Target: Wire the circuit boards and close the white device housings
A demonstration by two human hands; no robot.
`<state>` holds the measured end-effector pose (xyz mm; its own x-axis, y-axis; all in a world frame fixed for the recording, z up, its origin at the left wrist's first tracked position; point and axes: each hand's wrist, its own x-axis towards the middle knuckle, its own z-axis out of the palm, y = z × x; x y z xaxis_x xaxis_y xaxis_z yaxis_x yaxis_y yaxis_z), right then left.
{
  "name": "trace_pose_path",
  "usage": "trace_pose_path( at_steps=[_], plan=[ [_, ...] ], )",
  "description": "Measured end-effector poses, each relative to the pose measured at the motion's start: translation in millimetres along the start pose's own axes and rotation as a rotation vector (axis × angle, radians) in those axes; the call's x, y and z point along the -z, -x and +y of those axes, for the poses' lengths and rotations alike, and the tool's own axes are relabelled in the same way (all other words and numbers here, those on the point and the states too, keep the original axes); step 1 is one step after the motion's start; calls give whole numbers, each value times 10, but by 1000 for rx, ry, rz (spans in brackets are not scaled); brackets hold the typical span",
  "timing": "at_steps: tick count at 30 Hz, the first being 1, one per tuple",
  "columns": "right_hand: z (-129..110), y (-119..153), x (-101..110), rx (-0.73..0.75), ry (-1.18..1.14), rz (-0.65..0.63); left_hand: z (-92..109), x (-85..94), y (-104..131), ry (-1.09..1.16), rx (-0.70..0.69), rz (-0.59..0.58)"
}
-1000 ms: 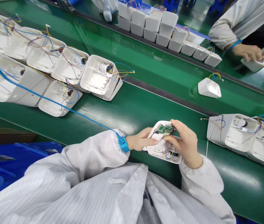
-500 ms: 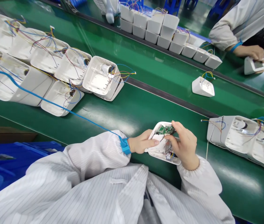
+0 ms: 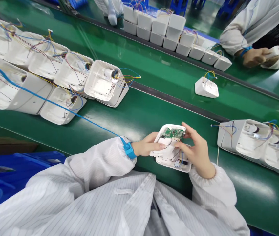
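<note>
In front of me is a white plastic cover point(image 3: 168, 150), tilted up, with a green circuit board point(image 3: 175, 133) in its upper part. My left hand point(image 3: 144, 146) grips the cover's left edge, thumb on the inner face. On the right side, my right hand point(image 3: 198, 149) has its fingers at the cover's edge behind the board and its thumb at the inner side near thin wires. Below the cover, a white housing point(image 3: 165, 161) with wires and a small white connector point(image 3: 177, 163) inside lies close against it. My right fingertips are partly hidden.
Rows of white housings point(image 3: 102, 83) with loose wires stand at the left, more housings point(image 3: 252, 137) at the right. A single housing point(image 3: 206, 88) sits on the green belt beyond the dark rail point(image 3: 174, 103). A blue cord point(image 3: 80, 116) runs from my left wrist. Across, a co-worker's hands point(image 3: 255, 56) hold a white part.
The cover has turned so its inner face and board show more fully. My right fingers have shifted toward its right edge. The single housing on the belt appears further left.
</note>
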<state>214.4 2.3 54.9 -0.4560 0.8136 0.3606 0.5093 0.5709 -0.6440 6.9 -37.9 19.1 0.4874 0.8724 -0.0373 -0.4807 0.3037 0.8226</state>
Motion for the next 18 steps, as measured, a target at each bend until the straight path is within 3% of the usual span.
trace_pose_path(
  at_steps=[2, 5, 7, 9, 12, 15, 18],
  plan=[
    [-13, 11, 31, -56, -39, -10, 49, 56, -36, -160, -125, -27],
    [-41, 43, 43, -66, -140, 83, 134, 157, -104, -501, -407, -20],
    [-42, 50, 34, 25, -197, 152, 178, 220, -135, -709, -565, 86],
    [-19, 37, 19, 163, -148, 184, 198, 272, -146, -837, -622, 211],
    [27, 4, -14, 316, 78, 158, 195, 303, -138, -934, -564, 299],
    [27, -11, -63, 390, 246, 69, 162, 256, -132, -1076, -400, 205],
    [-9, -13, -93, 459, 275, -32, 113, 149, -132, -1207, -263, 147]
  ],
)
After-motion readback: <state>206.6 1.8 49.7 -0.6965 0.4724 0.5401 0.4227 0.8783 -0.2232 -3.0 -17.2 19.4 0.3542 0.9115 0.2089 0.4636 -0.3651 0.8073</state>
